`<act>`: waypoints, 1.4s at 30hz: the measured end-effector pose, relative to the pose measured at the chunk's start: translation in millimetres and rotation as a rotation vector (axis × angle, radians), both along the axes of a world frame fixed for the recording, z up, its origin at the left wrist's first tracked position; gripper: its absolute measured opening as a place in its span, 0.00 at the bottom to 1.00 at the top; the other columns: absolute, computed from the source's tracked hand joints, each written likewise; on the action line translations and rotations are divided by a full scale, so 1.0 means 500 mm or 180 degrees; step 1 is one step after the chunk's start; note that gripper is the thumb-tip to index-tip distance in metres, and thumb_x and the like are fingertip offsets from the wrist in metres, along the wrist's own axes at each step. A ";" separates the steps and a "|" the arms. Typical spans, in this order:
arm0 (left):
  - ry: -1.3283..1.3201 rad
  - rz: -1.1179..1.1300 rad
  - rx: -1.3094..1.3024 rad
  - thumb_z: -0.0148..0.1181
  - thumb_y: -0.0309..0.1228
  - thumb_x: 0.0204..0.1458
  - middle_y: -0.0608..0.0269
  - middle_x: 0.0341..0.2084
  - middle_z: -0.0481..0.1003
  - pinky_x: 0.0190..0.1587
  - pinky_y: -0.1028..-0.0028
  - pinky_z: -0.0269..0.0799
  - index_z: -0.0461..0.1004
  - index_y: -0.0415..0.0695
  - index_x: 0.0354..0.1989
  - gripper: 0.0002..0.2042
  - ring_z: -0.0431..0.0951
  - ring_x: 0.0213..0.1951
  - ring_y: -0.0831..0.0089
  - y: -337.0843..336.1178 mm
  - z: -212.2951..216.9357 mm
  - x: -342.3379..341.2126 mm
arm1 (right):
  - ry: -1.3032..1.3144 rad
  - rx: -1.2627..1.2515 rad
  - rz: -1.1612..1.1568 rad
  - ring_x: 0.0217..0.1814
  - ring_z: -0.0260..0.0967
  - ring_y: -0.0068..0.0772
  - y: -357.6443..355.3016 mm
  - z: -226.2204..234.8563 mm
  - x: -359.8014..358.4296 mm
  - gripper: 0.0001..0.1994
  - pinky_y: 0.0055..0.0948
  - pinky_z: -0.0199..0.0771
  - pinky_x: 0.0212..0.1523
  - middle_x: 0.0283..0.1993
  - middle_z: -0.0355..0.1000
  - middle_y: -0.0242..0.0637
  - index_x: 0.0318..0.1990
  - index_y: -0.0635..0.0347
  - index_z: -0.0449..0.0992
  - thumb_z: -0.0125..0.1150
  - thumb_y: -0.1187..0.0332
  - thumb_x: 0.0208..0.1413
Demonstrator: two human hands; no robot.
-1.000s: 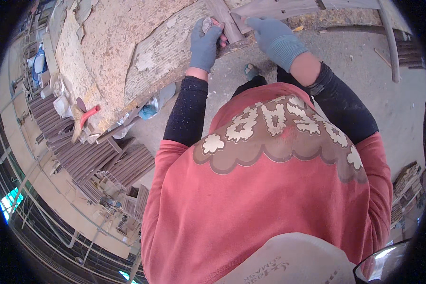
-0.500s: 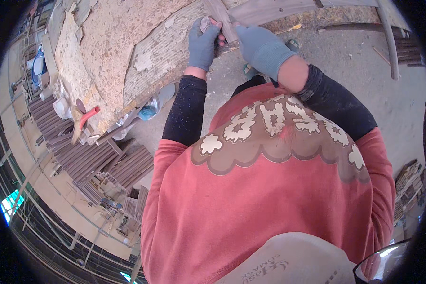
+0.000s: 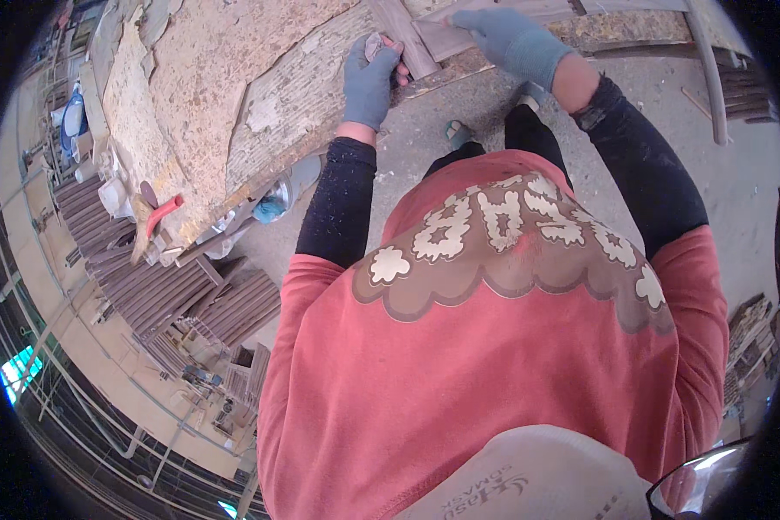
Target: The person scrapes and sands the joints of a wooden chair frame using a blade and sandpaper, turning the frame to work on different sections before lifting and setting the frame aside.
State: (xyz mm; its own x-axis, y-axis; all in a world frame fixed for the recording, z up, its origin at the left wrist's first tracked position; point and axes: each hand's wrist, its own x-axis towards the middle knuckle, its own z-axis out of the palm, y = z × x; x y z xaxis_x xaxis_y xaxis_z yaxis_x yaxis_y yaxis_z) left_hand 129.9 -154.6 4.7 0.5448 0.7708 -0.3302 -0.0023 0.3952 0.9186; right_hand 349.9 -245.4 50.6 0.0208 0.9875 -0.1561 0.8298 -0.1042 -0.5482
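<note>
Handwork at a wood joint, top ctr of frame

Person stood at the bench (image 3: pixel 204 87), w/ both gloved hands up at its near edge. Step in hand, by the look of it: working over the spot where a short strip (image 3: pixel 414 43) met a longer board (image 3: pixel 542 10), top ctr. L hand (image 3: pixel 371 87) was closed on a pale wad (image 3: pixel 373 45), bare fingertips right beside the strip. R hand (image 3: pixel 507 42) had fingertips over the board; couldn't tell if it gripped anything. Next move prob. called for steady wood & light, exact R fingertip placement.

Materials: strip & board flat, straight-edged, grey-brown; bench top rough, w/ flaking, speckled layers & ragged edges. Gloves grey-blue, ribbed at R cuff. Red-handled brush (image 3: pixel 163 212) at bench edge, left of ctr; slim dark slats (image 3: pixel 104 238) stacked, mid-left.
</note>
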 end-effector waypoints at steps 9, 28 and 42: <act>0.0042 0.0036 0.0053 0.60 0.28 0.51 0.63 0.22 0.71 0.20 0.78 0.70 0.67 0.40 0.34 0.08 0.73 0.20 0.77 0.000 0.004 0.000 | -0.0377 -0.0384 0.0261 0.41 0.73 0.50 -0.020 0.025 -0.027 0.18 0.41 0.72 0.43 0.39 0.74 0.49 0.54 0.48 0.71 0.47 0.70 0.55; -0.0041 0.0030 0.0090 0.60 0.27 0.50 0.63 0.22 0.72 0.20 0.78 0.70 0.68 0.40 0.34 0.08 0.72 0.20 0.77 0.000 -0.003 -0.002 | 0.0111 0.0068 -0.0417 0.36 0.71 0.54 -0.040 0.050 -0.111 0.15 0.46 0.71 0.39 0.33 0.73 0.53 0.46 0.58 0.72 0.50 0.67 0.51; -0.0077 -0.0053 0.0174 0.59 0.27 0.51 0.62 0.21 0.72 0.20 0.78 0.71 0.68 0.40 0.34 0.07 0.73 0.19 0.76 0.005 -0.009 -0.009 | -0.0147 -0.0758 0.0193 0.40 0.71 0.53 -0.103 0.074 -0.084 0.19 0.44 0.71 0.42 0.37 0.73 0.50 0.54 0.54 0.69 0.48 0.69 0.53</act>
